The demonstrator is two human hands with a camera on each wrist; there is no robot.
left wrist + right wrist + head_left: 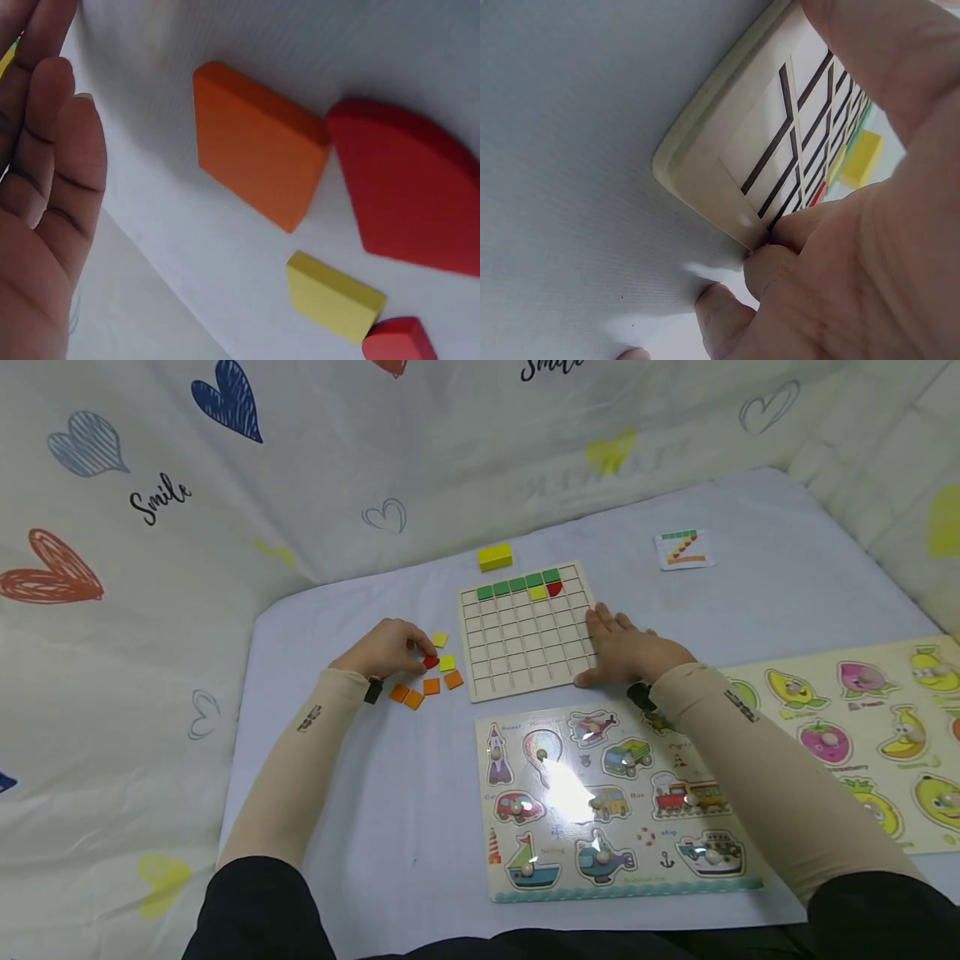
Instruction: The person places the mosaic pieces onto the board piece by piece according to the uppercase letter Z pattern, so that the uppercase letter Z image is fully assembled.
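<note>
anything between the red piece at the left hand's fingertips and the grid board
Yes: a yellow square lies between the red piece and the grid board, an orange square just below it in the head view. Both look low enough to lift over.

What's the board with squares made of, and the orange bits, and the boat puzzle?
Grid board: probably smooth wood, from its thick, pale edge.
Orange bits: maybe painted wood, though plastic is possible; they're evenly coloured and fairly dull.
Boat puzzle: maybe wood or stiff board with a glossy coating, because light glares off it.
</note>
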